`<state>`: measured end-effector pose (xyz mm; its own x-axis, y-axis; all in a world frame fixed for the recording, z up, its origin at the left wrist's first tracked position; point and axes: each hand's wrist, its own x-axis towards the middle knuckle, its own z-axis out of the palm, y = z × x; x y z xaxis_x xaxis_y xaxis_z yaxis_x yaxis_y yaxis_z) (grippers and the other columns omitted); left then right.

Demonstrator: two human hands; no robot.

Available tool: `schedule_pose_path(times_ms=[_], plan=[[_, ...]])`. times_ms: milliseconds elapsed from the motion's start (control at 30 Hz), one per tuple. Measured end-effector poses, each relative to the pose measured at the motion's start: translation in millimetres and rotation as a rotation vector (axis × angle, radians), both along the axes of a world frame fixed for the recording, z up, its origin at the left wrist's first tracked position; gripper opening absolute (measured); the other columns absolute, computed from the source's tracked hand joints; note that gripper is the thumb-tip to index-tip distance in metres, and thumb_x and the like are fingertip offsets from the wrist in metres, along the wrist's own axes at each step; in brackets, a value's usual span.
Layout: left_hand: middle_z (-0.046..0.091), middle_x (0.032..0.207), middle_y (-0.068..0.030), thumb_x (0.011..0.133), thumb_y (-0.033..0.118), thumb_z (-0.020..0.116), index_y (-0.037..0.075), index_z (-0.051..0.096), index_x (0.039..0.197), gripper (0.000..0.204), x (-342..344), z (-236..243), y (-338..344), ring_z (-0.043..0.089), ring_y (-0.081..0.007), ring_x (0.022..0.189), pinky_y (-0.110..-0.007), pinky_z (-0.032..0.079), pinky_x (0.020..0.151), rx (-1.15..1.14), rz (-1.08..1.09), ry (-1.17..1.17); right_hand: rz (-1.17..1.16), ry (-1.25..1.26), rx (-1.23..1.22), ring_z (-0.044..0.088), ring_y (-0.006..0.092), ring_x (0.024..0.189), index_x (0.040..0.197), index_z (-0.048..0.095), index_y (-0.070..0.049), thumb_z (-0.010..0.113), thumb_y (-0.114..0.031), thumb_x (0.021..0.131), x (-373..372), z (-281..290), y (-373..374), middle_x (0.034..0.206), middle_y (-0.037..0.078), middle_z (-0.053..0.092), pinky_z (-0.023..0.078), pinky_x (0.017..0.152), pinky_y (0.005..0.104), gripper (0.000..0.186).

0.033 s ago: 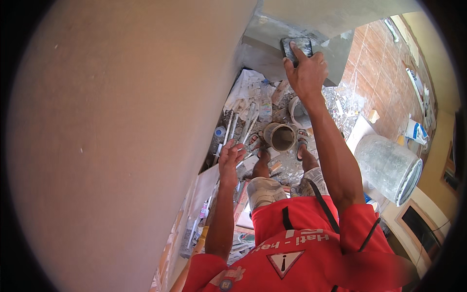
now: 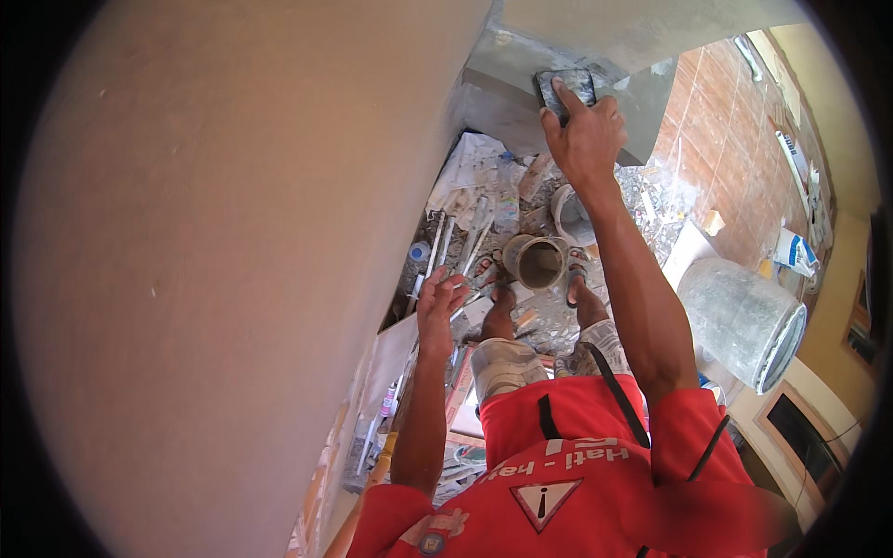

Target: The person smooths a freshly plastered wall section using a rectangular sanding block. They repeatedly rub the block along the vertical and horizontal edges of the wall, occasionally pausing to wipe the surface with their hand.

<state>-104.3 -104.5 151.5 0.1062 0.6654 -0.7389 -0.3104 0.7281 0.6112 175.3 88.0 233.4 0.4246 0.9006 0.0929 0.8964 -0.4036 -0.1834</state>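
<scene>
At the far end of my reach, my right hand (image 2: 586, 139) grips a small dark rectangular float (image 2: 575, 86) smeared with pale grey plaster. The index finger lies along its top and the thumb is at its near side. The float is against the grey plastered surface (image 2: 502, 100) beside the corner; its underside and handle are hidden. My left hand (image 2: 440, 307) hangs in the air next to the large beige wall (image 2: 233, 260), holding nothing, its fingers partly spread. Between my feet stands a round bucket (image 2: 539, 264) with grey residue inside, and a second bucket (image 2: 572, 214) is just beyond it.
Rubble, offcuts and thin strips (image 2: 465, 232) litter the floor, with a clear plastic bottle (image 2: 508, 200) among them. A big grey-smeared drum (image 2: 739, 316) lies tilted at the right. Beyond it are brown floor tiles (image 2: 721, 130) and a blue-and-white bag (image 2: 795, 251).
</scene>
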Motion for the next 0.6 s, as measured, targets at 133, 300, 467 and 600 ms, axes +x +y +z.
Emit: schedule_pose_path(times_ms=[133,300,467,600], plan=[[0.061,0.122,-0.0112,0.096,0.036,0.061,0.003,0.04,0.144,0.062,1.7,-2.3,2.8,0.061,-0.0173,0.103,-0.034,0.046,0.096,-0.006,-0.041,-0.011,-0.018,0.015,0.113,0.054,0.0446,0.095,0.123,0.068,-0.028,0.069,-0.037,0.08,1.1,-0.1,1.9,0.104,0.023,0.051,0.045,0.081,0.053,0.044],[0.062,0.122,-0.0108,0.097,0.035,0.061,0.003,0.041,0.143,0.059,3.0,-4.1,4.0,0.061,-0.0169,0.103,-0.034,0.046,0.096,-0.026,0.005,0.007,0.027,0.019,0.029,0.054,0.044,0.095,0.124,0.067,-0.028,0.069,-0.038,0.08,-13.0,-6.8,7.6,0.105,0.023,0.052,0.045,0.081,0.053,0.045],[0.061,0.122,-0.0111,0.098,0.032,0.06,0.003,0.041,0.143,0.057,2.8,-3.0,3.6,0.061,-0.0166,0.102,-0.034,0.046,0.096,-0.021,-0.033,-0.01,-0.001,0.009,0.089,0.054,0.0442,0.095,0.125,0.066,-0.029,0.068,-0.04,0.082,-6.3,-3.4,8.2,0.106,0.022,0.052,0.044,0.082,0.0529,0.045],[0.061,0.123,-0.0113,0.098,0.031,0.059,0.003,0.041,0.143,0.056,-0.4,-0.4,2.0,0.061,-0.0168,0.102,-0.034,0.046,0.095,-0.022,-0.011,0.001,-0.079,-0.011,0.081,0.054,0.0439,0.096,0.126,0.066,-0.03,0.068,-0.041,0.082,-7.5,1.4,4.4,0.105,0.022,0.052,0.044,0.081,0.0545,0.045]])
